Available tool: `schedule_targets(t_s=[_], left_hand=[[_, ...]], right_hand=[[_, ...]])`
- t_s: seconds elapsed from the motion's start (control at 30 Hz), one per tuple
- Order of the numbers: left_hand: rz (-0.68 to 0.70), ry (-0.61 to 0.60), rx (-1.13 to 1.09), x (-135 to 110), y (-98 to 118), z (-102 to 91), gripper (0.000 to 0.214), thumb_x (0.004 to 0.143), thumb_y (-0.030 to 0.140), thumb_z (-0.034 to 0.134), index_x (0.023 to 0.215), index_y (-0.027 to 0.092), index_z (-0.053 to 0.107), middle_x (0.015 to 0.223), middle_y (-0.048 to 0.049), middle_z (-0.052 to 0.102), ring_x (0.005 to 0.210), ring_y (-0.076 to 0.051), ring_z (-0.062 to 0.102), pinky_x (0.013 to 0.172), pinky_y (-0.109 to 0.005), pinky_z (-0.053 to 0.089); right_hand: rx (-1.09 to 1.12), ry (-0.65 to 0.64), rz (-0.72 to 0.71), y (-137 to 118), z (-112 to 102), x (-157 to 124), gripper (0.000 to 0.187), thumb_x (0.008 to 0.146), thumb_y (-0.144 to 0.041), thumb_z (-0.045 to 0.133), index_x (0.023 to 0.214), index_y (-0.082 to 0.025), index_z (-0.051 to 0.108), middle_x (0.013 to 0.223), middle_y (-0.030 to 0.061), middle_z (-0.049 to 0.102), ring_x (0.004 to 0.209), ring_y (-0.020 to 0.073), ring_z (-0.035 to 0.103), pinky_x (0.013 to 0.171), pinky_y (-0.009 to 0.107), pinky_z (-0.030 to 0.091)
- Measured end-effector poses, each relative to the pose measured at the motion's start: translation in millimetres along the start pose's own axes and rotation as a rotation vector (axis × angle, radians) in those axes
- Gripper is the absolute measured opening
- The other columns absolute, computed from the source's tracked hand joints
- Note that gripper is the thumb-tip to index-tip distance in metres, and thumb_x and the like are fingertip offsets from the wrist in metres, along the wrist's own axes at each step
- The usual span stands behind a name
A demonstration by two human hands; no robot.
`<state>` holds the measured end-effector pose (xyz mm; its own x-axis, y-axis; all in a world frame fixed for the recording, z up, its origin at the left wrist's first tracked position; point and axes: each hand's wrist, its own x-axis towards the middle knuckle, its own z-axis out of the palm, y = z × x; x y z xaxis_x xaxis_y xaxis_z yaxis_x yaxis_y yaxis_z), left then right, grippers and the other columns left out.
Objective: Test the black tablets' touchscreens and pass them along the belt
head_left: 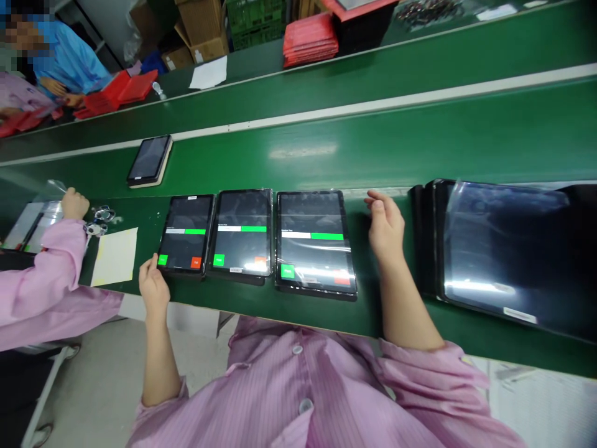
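Observation:
Three tablets lie side by side on the green bench, screens lit with a white and green bar and green and red squares: a left tablet (186,214), a middle tablet (243,211) and a right tablet (310,208). My left hand (153,287) is at the lower left corner of the left tablet, fingertips by its green square, holding nothing. To the right of the right tablet, apart from it, my right hand (386,229) hovers over the bench with loosely bent fingers and nothing in them. A stack of larger dark tablets (504,249) lies beyond it, the top one under clear film.
Across the belt (396,137), a small stack of tablets (150,160) sits at left. A paper sheet (114,256) lies between me and a co-worker's pink sleeve (60,249). Red pouches (310,38) are piled on the far bench, where another person in blue works.

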<state>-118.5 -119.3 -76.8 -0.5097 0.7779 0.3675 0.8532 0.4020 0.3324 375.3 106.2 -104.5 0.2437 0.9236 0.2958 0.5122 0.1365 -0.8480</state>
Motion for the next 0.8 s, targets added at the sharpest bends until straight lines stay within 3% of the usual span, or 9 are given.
schedule_targets(t_s=[0.2,0.3,0.43,0.63,0.73,0.8], left_hand=[[0.052,0.001,-0.020,-5.1,-6.6,0.8,0.069,0.102,0.048,0.008,0.146,0.010,0.045,0.139,-0.0186,0.053,0.131,-0.026,0.049,0.111,-0.038,0.037],[0.109,0.037,-0.058,-8.7,-4.2,2.0,0.070,0.102,0.051,0.009,0.142,0.011,0.050,0.138,-0.0196,0.056,0.132,-0.028,0.049,0.111,-0.042,0.036],[0.178,0.110,0.010,-21.5,26.2,7.0,0.077,0.099,0.063,0.014,0.140,0.012,0.054,0.149,-0.0231,0.043,0.137,-0.035,0.041,0.113,-0.052,0.026],[0.467,-0.115,0.079,-45.0,82.2,9.6,0.078,0.096,0.069,0.010,0.131,0.027,0.065,0.159,-0.0153,0.034,0.143,-0.038,0.032,0.115,-0.062,0.005],[0.460,-0.108,0.059,-38.4,90.2,3.4,0.078,0.096,0.068,0.009,0.132,0.026,0.064,0.159,-0.0150,0.032,0.142,-0.038,0.032,0.114,-0.063,0.003],[0.433,-0.106,0.036,-21.7,93.7,-1.2,0.074,0.098,0.065,0.013,0.135,0.023,0.061,0.157,-0.0164,0.036,0.141,-0.037,0.035,0.115,-0.061,0.004]], right_hand=[[-0.083,0.014,-0.062,-14.7,-2.0,-6.4,0.050,0.095,-0.044,0.034,0.121,-0.013,0.063,0.115,0.0181,0.068,0.109,0.0265,0.062,0.098,0.045,0.046],[-0.135,-0.045,-0.134,-36.0,-5.8,-19.1,0.048,0.097,-0.042,0.034,0.123,-0.013,0.062,0.118,0.0174,0.067,0.112,0.0277,0.059,0.100,0.046,0.043],[-0.219,-0.164,-0.304,-70.0,-15.3,-48.6,0.044,0.099,-0.042,0.036,0.131,-0.020,0.059,0.122,0.0149,0.062,0.115,0.0295,0.054,0.099,0.048,0.042],[-0.399,-0.531,-0.733,-104.4,-20.5,-109.5,0.034,0.096,-0.046,0.053,0.117,-0.027,0.071,0.140,0.0136,0.054,0.128,0.0356,0.043,0.106,0.056,0.031],[-0.428,-0.592,-0.816,-107.4,-20.3,-124.3,0.033,0.091,-0.052,0.061,0.110,-0.028,0.075,0.142,0.0130,0.054,0.129,0.0377,0.043,0.110,0.062,0.021],[-0.422,-0.590,-0.802,-104.4,-21.8,-119.9,0.037,0.090,-0.054,0.061,0.116,-0.030,0.072,0.144,0.0122,0.053,0.129,0.0382,0.043,0.111,0.064,0.019]])
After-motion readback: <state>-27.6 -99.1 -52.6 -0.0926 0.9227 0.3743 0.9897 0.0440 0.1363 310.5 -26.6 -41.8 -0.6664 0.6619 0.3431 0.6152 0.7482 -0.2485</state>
